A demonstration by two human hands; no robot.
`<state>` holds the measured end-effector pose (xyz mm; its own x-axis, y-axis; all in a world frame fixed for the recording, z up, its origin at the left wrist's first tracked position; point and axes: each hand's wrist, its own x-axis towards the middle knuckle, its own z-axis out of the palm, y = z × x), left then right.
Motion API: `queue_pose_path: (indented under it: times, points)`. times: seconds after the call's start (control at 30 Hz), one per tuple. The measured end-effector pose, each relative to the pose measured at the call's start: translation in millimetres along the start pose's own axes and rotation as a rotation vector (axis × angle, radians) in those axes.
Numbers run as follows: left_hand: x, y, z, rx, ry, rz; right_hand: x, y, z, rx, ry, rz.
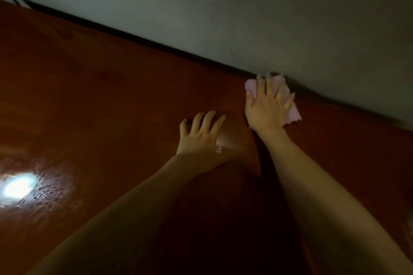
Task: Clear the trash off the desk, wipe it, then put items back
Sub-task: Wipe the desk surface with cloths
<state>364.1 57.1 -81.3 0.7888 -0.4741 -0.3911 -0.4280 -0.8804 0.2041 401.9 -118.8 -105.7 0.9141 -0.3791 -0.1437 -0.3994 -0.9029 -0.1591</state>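
Both hands lie on the desk, a glossy red-brown wooden top that fills most of the head view. On the right, the right hand is laid flat with its fingers straight and fanned out, palm down on a pink cloth, pressing it against the wood; nothing is curled round the cloth, the fingers simply spread over it. That cloth sits at the far edge of the desk, just where the top meets the pale wall, with one corner showing beyond the fingertips and another sticking out to the right of the palm. Just beside it, slightly nearer the person, the left hand rests on the bare wood with its fingers spread and slightly arched, fingertips touching the surface and holding nothing. A small wet or shiny patch glints on the desk next to the left thumb side; what it is cannot be told in the dim light. Counted up: two hands, two bare forearms reaching in from the lower edge, one cloth, one desk. One bright round reflection of a lamp shines on the polished wood at the lower left, well apart from both hands.
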Motion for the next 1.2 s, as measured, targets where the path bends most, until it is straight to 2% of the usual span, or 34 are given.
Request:
queue_pose_path:
  times: [0.13,0.27,0.5,0.6,0.73,0.97,1.1,1.2]
  points:
    - [5.4,4.4,1.4,-0.032,0.041,-0.011,2.7,-20.9,4.0,-0.072,-0.035,-0.22]
    - [4.9,9.5,0.9,-0.021,0.065,-0.028,-29.3,-1.6,5.0,-0.112,-0.043,-0.36]
    - [15.5,31.8,-4.9,0.005,0.021,-0.041,-77.0,78.5,-5.5,-0.037,-0.08,-0.116]
    - [23.6,41.7,-3.8,0.011,0.027,-0.02,-59.1,97.1,-12.1,-0.064,-0.056,-0.047]
    - [29.0,47.8,-0.3,0.027,-0.008,-0.03,-17.5,85.5,-13.8,-0.056,-0.006,0.06]
    - [35.3,48.6,-1.7,0.052,0.007,0.015,-3.0,40.4,-3.9,-0.063,-0.005,-0.169]
    - [35.0,53.2,-3.2,0.056,0.031,0.01,-41.3,54.7,3.9,-0.046,0.004,-0.278]
    - [36.0,57.5,-3.7,0.078,0.034,-0.002,-68.2,77.1,2.8,-0.04,-0.043,-0.259]
